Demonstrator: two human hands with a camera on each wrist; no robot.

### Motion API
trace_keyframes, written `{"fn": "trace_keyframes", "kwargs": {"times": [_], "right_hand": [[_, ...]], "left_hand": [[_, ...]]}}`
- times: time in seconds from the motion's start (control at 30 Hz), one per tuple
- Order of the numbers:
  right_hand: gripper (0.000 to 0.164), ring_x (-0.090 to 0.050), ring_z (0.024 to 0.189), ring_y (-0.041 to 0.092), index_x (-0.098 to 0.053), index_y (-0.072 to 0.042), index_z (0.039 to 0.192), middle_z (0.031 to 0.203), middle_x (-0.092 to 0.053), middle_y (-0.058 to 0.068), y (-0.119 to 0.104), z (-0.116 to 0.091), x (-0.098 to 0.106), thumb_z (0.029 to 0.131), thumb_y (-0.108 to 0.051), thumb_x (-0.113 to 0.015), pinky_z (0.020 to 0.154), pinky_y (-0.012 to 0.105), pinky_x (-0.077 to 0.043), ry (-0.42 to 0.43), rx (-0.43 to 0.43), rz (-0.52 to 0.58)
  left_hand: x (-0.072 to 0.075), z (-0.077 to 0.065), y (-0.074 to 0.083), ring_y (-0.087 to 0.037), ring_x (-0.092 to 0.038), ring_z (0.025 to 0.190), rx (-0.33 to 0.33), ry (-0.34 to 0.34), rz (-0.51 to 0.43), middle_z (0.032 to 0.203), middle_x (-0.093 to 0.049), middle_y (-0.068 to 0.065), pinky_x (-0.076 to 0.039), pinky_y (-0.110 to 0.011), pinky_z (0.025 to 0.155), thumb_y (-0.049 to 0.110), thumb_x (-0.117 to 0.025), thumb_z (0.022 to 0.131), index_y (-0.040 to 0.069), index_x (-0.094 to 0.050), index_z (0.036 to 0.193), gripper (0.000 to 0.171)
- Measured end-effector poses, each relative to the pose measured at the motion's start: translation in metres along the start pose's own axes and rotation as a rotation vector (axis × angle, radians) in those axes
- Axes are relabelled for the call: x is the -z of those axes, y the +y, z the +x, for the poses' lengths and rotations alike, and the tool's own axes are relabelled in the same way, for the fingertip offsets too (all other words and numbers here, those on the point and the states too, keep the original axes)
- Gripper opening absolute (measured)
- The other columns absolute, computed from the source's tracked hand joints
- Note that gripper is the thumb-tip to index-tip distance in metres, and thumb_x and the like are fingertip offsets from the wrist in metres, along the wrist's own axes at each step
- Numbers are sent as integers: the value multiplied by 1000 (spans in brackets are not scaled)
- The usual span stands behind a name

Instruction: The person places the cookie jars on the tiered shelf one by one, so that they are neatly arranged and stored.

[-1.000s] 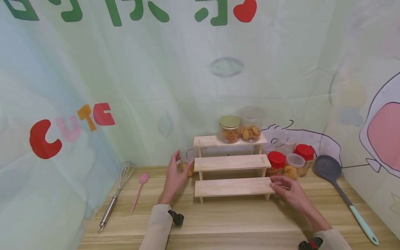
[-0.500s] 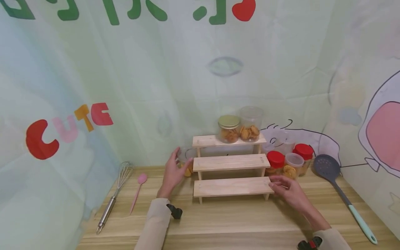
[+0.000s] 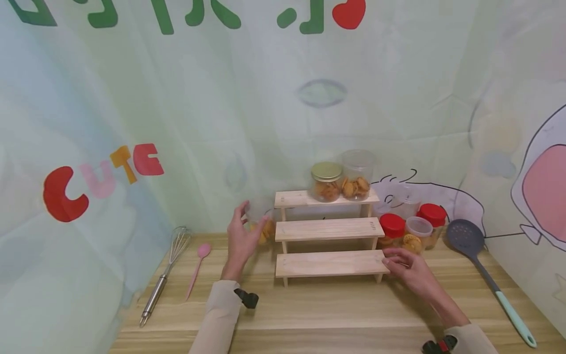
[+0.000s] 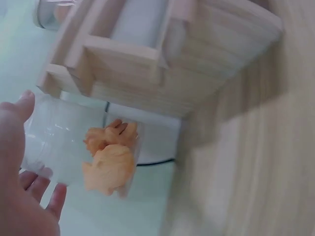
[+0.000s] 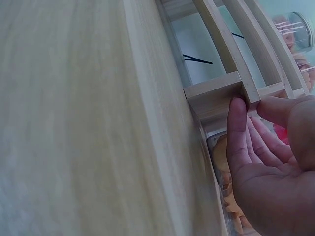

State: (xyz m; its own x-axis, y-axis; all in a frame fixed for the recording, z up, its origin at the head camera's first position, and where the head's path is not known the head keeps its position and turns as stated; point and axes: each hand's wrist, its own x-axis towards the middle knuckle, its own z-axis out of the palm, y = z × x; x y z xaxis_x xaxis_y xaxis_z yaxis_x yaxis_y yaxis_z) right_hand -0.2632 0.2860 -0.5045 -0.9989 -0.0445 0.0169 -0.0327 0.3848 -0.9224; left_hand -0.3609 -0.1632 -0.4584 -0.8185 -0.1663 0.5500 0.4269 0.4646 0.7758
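Note:
My left hand (image 3: 242, 242) grips a clear plastic jar (image 4: 66, 140) with orange-brown cookies (image 4: 110, 164) in its bottom. In the left wrist view, a strip of backdrop shows between the jar's base and the table. The jar is just left of a three-tier wooden shelf (image 3: 329, 264). At the shelf's right end, my right hand (image 3: 411, 274) pinches the end of the lowest board between thumb and fingers. On the top tier stand a gold-lidded cookie jar (image 3: 326, 183) and a taller clear one (image 3: 356, 176).
Right of the shelf cluster several containers, among them a red-lidded jar (image 3: 391, 226) and a white-lidded tub (image 3: 418, 233). A slotted turner (image 3: 465, 238) lies farther right. A whisk (image 3: 165, 278) and a pink spoon (image 3: 197, 268) lie at left. A printed cloth (image 3: 212, 123) hangs behind.
My left hand has raised the cookie jar slightly from its place beside the shelf. The right hand keeps its hold on the lowest board.

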Motion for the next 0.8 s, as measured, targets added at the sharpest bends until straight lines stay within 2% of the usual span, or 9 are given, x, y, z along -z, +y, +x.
{"fn": "trace_keyframes", "kwargs": {"times": [0.13,0.3,0.47,0.6,0.7,0.8], "right_hand": [[54,-68,97,8,-55,-3,137,118,-70,17,0,-1,0,96,-34,-69,80,22,-58,0,1,5],[54,-67,97,8,-56,-4,137,117,-70,16,-1,-1,0,95,-35,-69,80,22,-57,4,3,-8],[55,-67,97,9,-56,-4,137,117,-70,16,0,1,0,95,-36,-69,79,22,-57,1,-1,-16],[54,-67,96,9,-56,-2,137,116,-70,16,1,1,0,96,-35,-69,79,23,-58,1,-1,-11],[52,-68,95,8,-56,-1,136,116,-70,17,2,1,0,96,-32,-69,80,23,-58,0,3,5],[51,-68,95,8,-56,-1,136,117,-70,18,2,0,-1,97,-30,-68,80,23,-58,-6,11,23]], "left_hand": [[2,5,14,-22,-49,136,-19,79,-60,148,-53,-8,-49,-47,103,47,-79,84,14,-46,146,78],[7,15,33,-24,-49,134,-50,167,-120,146,-53,-11,-46,-47,105,41,-81,84,14,-47,145,75],[11,23,55,-27,-50,131,-90,218,-160,143,-55,-6,-44,-48,106,35,-83,84,13,-48,144,73],[14,25,83,-27,-50,129,-128,242,-187,142,-55,-7,-43,-52,106,25,-83,84,8,-48,142,70],[18,25,106,-32,-49,129,-152,258,-207,142,-55,-12,-42,-55,106,17,-82,84,2,-48,142,69],[21,27,122,-34,-49,132,-159,276,-228,142,-55,-13,-41,-55,106,15,-81,85,3,-47,141,67]]}}
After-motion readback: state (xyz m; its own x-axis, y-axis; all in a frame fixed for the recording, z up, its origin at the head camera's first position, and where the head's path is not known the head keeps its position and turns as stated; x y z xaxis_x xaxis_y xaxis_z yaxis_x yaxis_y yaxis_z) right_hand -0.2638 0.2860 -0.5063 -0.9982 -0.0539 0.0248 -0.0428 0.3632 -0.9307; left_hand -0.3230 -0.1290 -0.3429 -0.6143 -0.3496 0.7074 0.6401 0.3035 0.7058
